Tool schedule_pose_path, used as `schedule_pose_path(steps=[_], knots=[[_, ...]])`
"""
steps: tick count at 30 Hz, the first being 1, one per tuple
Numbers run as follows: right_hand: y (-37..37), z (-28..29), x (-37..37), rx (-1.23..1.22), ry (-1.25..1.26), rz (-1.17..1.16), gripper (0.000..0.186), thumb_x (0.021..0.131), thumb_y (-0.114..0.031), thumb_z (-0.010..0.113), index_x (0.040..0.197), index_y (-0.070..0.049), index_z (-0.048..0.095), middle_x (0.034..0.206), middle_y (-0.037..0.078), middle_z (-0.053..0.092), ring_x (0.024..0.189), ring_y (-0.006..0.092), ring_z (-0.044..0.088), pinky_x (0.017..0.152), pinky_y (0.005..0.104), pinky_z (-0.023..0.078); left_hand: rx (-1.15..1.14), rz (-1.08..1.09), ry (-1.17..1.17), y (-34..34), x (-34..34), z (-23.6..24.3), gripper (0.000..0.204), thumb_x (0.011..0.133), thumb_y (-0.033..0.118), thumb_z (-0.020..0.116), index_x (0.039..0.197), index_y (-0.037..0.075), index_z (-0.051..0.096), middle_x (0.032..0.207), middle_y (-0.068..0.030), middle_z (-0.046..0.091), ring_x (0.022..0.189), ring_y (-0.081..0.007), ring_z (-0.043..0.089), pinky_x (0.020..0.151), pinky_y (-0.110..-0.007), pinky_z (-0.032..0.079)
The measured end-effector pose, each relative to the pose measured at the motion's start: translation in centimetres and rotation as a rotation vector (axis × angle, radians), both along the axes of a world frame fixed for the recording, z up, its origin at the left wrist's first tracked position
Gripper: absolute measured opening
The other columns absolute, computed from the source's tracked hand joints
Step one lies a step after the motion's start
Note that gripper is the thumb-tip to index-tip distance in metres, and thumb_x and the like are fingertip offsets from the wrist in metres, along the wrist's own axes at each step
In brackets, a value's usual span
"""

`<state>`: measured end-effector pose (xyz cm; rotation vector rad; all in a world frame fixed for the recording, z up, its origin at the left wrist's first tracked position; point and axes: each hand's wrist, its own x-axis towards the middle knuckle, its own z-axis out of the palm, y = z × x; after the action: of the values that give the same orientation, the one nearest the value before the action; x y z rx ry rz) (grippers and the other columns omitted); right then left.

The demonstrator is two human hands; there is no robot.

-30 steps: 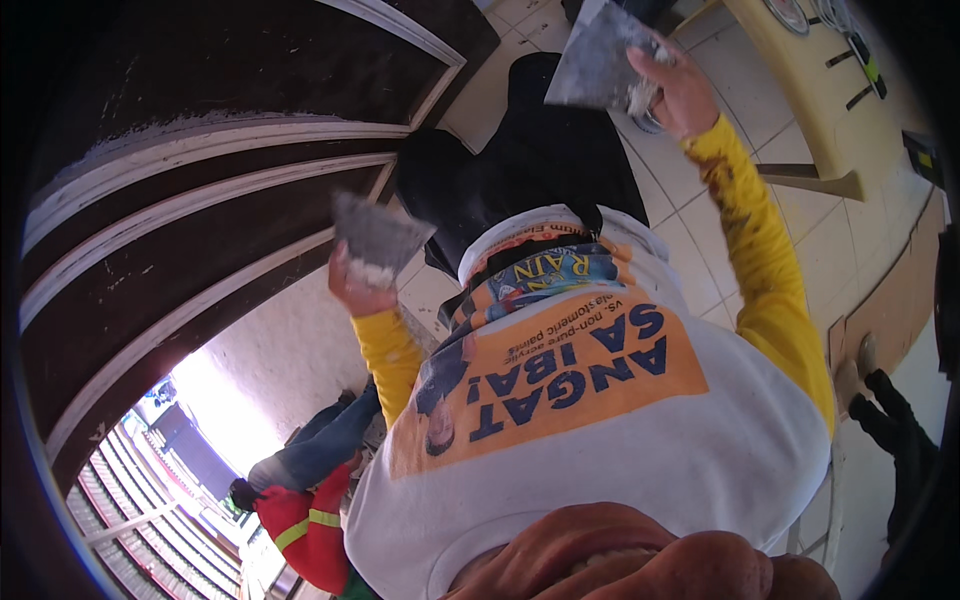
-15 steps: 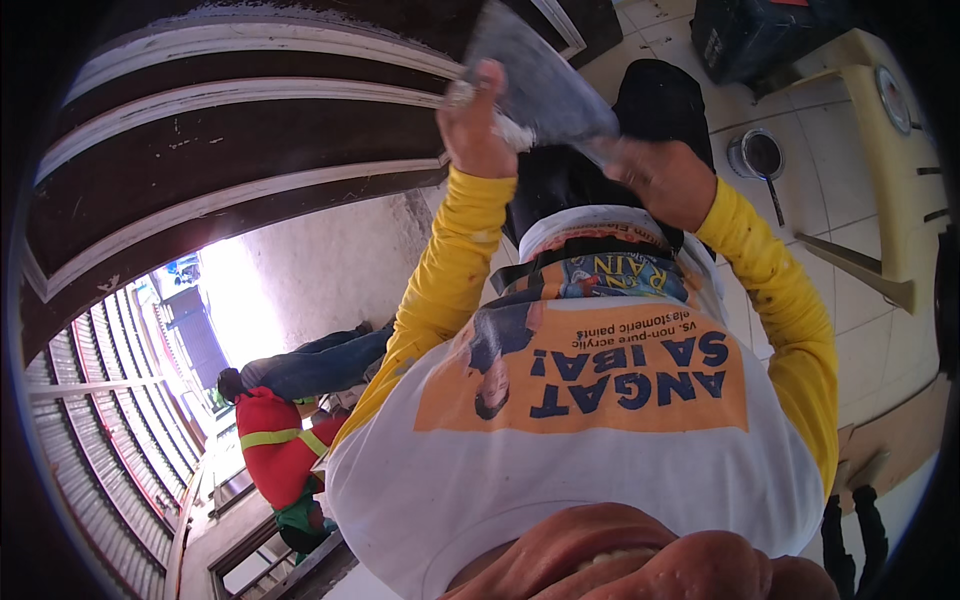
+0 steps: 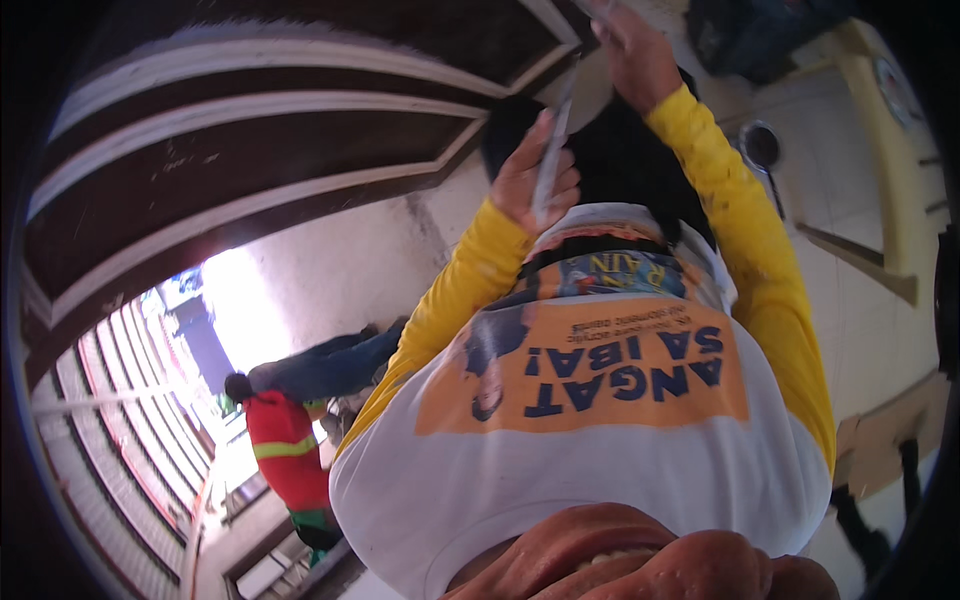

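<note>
My left hand [image 3: 532,180] is closed around a thin flat metal plate [image 3: 553,150], which shows nearly edge-on in front of my lap. Farther up and to the right, my right hand [image 3: 640,62] has its fingers bent round a pale flat tool [image 3: 600,8], seemingly a putty knife. Most of that tool is cut off by the top edge of the view. The two hands are apart. To their left stands a dark brown panelled surface [image 3: 290,150] with white strips.
An open round tin [image 3: 759,143] with a thin handle leaning out sits on the tiled floor, right. Beyond it are a cream plastic chair [image 3: 872,130] and a dark container [image 3: 760,35]. A person in a red top [image 3: 283,440] is at the left. Cardboard [image 3: 890,440] lies lower right.
My hands have separated: the right moved up and away, the left moved right and nearer my body. The wide grey blade between them is out of sight; the left hand's plate now shows edge-on.
</note>
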<state>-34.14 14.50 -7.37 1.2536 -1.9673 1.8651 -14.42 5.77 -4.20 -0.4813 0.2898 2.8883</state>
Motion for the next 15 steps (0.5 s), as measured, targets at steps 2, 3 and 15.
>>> schedule_pose_path(steps=[2,3,15], knots=[[1.4,2.4,-1.8,-0.199,-0.278,-0.098,0.036,0.092,-0.02,0.063,0.121,-0.001,0.057,0.091,0.001,0.06,0.084,0.0101,0.056,0.08,0.0252,0.046,0.196,0.026,0.079,-1.0,0.8,-1.4,0.026,0.098,0.04,0.05,0.092,0.014,0.051,0.056,-0.0003,0.046,0.047,-0.0122,0.043,0.047,-0.027,0.037],[2.4,4.6,-1.5,-0.32,-0.414,-0.106,0.036,0.092,-0.02,0.063,0.121,-0.001,0.056,0.091,0.001,0.059,0.084,0.0098,0.055,0.08,0.0248,0.045,0.323,0.074,0.11,-1.6,1.2,-2.0,0.024,0.098,0.037,0.05,0.095,0.013,0.049,0.058,-0.0015,0.048,0.049,-0.0128,0.044,0.048,-0.027,0.038],[7.3,0.3,4.8,-0.114,-1.168,0.613,0.038,0.085,-0.019,0.071,0.112,0.002,0.054,0.087,0.003,0.065,0.057,0.0046,0.058,0.041,0.0194,0.043,-0.176,0.163,0.158,-8.0,-0.5,-3.8,0.027,0.095,0.037,0.054,0.095,0.011,0.058,0.073,-0.0033,0.059,0.065,-0.0156,0.055,0.055,-0.031,0.045]])
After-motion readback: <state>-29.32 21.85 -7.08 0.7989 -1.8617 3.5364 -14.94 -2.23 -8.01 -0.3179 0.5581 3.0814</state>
